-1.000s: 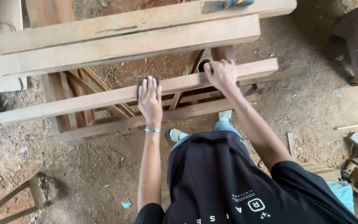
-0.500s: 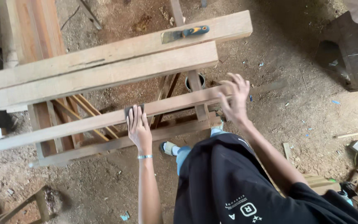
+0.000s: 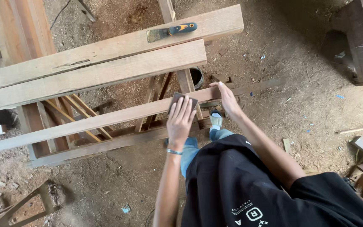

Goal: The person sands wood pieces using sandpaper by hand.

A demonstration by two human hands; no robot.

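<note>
My left hand (image 3: pixel 180 120) presses flat, fingers spread, on the sandpaper (image 3: pixel 183 100) near the rail's (image 3: pixel 106 119) right end; my right hand (image 3: pixel 228 101), open-fingered, should steady that end.

Bare, matt wood is showing on the long rail (image 3: pixel 106 120) and the rougher, cracked planks (image 3: pixel 106 63) above it. A dark, gritty sheet of sandpaper (image 3: pixel 183 101) is lying on the rail. A dull metal-bladed scraper (image 3: pixel 171 31) with a glossy plastic handle is resting above a sawdust-strewn dirt floor (image 3: pixel 307 109).
</note>
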